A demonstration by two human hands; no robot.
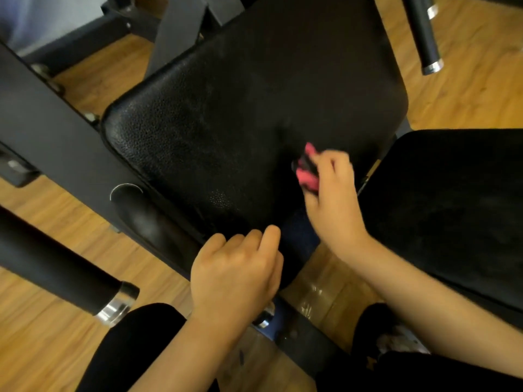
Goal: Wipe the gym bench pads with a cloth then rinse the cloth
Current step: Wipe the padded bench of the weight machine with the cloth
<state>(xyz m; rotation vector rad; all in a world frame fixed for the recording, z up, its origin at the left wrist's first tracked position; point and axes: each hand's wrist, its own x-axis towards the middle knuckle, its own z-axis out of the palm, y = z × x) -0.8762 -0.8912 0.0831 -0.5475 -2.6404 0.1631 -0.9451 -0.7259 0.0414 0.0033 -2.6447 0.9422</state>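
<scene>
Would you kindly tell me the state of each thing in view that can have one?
pink cloth: bunched, held against the large pad.
right hand: grips the pink cloth.
left hand: fingers curled at the large pad's near edge, grip unclear.
large pad: faint dull smears on its surface.
second pad: touched by neither hand.
</scene>
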